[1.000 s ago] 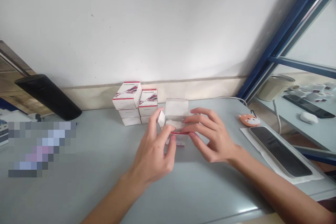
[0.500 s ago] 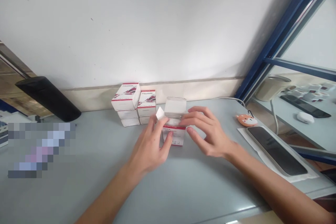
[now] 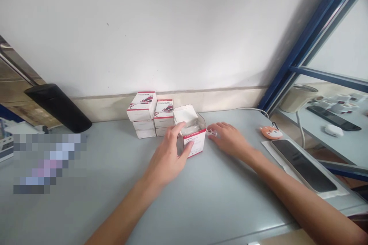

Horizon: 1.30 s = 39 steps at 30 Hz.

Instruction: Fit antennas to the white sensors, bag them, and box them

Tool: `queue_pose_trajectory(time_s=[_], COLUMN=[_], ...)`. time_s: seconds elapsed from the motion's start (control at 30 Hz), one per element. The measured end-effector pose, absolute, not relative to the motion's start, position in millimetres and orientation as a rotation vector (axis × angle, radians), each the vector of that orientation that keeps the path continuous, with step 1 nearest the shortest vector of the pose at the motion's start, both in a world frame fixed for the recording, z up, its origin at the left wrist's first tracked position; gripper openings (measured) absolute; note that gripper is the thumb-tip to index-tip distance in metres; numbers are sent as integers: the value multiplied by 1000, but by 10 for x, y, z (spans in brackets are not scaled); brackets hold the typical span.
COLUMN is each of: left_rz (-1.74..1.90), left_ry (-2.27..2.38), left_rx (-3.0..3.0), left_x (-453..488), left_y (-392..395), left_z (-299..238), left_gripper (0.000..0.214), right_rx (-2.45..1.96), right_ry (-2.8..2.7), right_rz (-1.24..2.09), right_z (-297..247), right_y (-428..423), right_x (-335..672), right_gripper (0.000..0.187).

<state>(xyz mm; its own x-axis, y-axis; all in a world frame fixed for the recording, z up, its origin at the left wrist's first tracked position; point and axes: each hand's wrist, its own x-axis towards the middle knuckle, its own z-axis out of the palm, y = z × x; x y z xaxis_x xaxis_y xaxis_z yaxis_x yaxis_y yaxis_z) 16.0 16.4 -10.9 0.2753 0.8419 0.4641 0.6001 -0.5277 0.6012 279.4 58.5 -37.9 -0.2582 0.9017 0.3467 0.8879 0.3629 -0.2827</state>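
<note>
Fingers [image 3: 178,129] on white carton [image 3: 194,142] (red trim)

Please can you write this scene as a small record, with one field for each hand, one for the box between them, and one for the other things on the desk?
Left hand: fingers and thumb on the left corner of the open box
Right hand: beside the box, fingertips at a small white piece
Box: upright, red-edged, printed "DETECTOR", lid raised
Behind: two stacks of white boxes
Right side: phone on a white sheet, orange fox charm
</note>
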Motion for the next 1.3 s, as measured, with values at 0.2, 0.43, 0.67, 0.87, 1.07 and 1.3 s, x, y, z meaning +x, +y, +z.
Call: queue_pose_trajectory(time_s=[0.2,0.43,0.67,0.87,1.07,1.3], left_rz=[1154,1211,1191,1205,1015,1007], left_ry=[1351,1231,1196,1160,1214,1300], left_rx=[2085,2042,2087,2245,2413,2473], left_x=[145,136,108,95,111,127], left_y=[181,220,231,232,167,124], left_z=[-201,-245,-262,-191,-109,-64], left_gripper=[53,47,43,43,47,42], right_rx=[-1207,-1002,-1085,-852,-1405,-1852], right_ry=[-1654,-2235,-2475,-2393,-1944,-2036], right_rz=[-52,-225,-142,107,40,233], right_z=[141,656,729,715,121,-354], right_y=[307,172,441,420,699,1018], right_x=[2647,2158,2131,2258,2801,3180], right_gripper=[15,21,30,25,25,14])
